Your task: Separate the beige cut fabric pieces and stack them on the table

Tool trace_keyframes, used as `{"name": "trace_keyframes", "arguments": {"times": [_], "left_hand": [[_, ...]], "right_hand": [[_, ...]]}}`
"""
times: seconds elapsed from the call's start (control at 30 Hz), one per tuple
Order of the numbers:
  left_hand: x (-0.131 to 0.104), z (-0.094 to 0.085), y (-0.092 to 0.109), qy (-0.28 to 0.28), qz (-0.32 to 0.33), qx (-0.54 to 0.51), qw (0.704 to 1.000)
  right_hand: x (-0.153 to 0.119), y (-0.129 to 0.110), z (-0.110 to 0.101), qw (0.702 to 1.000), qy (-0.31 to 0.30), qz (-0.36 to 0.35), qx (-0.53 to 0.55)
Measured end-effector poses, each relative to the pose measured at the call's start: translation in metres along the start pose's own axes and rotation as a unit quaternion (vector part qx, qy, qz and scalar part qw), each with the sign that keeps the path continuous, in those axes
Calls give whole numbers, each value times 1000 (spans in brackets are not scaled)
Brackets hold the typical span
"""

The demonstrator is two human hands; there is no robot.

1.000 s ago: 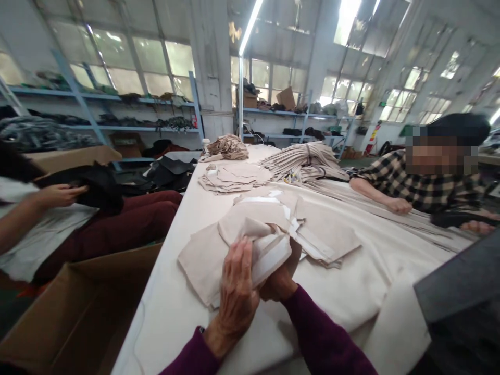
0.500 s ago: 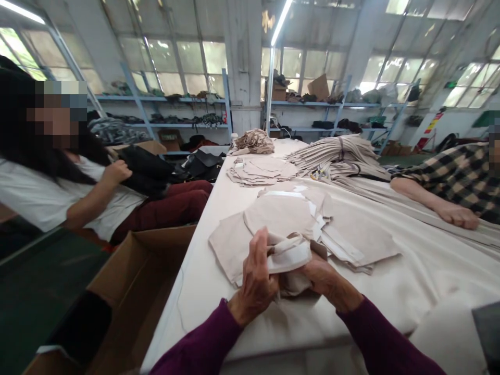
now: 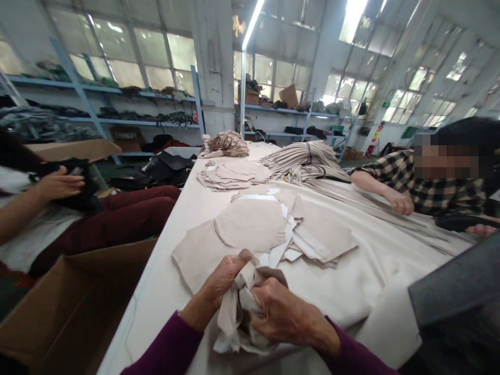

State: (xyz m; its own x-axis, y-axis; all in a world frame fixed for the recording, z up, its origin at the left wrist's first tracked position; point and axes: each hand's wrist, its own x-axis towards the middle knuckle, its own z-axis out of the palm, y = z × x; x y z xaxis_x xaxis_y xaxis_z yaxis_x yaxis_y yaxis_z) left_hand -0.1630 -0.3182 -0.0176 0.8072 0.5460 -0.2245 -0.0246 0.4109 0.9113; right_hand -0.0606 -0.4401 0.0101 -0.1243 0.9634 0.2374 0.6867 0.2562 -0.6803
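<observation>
"What's hard to see?"

"The bunched tan cloth, low in the middle of the frame. The left hand and right hand hide some of it. The purple sleeves get cut off at the bottom."

"Are the hands open?"

"No, the left pinches the cloth's top and the right curls tight around its right side. Flat pieces lie above, on the table."

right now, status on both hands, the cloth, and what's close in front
Left hand and right hand both gripping cloth. Cloth bunched between them. Flat pieces on table just beyond hands.
</observation>
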Motion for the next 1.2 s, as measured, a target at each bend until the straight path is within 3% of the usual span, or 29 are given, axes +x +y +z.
{"name": "trace_keyframes", "arguments": {"times": [0.1, 0.17, 0.27, 0.3, 0.37, 0.5, 0.57, 0.67, 0.77, 0.87, 0.97, 1.07, 1.2], "left_hand": [[2, -3, 2, -62, -13, -37, 997], [8, -6, 2, -22, 22, -13, 999], [14, -14, 3, 93, 152, 75, 981], [12, -17, 4, 110, 216, 119, 963], [4, -19, 10, 86, 309, 186, 929], [-25, -12, 31, -30, 299, 247, 921], [-37, -5, 43, -65, 293, 326, 896], [-49, 4, 53, -87, 290, 430, 850], [-56, 11, 56, -92, 295, 491, 814], [-64, 12, 56, -98, 311, 545, 772], [-73, 10, 60, -146, 299, 556, 761], [-79, 8, 62, -177, 296, 574, 743], [-74, 1, 54, -99, 337, 641, 682]], "right_hand": [[5, 1, -1, 984, 10, 6, 180], [12, 4, 0, 938, 113, 59, 321], [22, 12, 2, 833, 229, 143, 483], [25, 14, 2, 806, 236, 170, 516], [28, 20, 1, 779, 223, 215, 546], [28, 29, -3, 793, 190, 253, 521], [30, 31, -7, 817, 182, 244, 489], [34, 33, -12, 864, 192, 209, 416], [37, 33, -16, 886, 218, 187, 363], [28, 27, -15, 887, 267, 172, 336], [13, 18, -14, 879, 302, 156, 333], [12, 14, -15, 872, 268, 172, 372], [27, 17, -21, 864, 179, 188, 432]]}}
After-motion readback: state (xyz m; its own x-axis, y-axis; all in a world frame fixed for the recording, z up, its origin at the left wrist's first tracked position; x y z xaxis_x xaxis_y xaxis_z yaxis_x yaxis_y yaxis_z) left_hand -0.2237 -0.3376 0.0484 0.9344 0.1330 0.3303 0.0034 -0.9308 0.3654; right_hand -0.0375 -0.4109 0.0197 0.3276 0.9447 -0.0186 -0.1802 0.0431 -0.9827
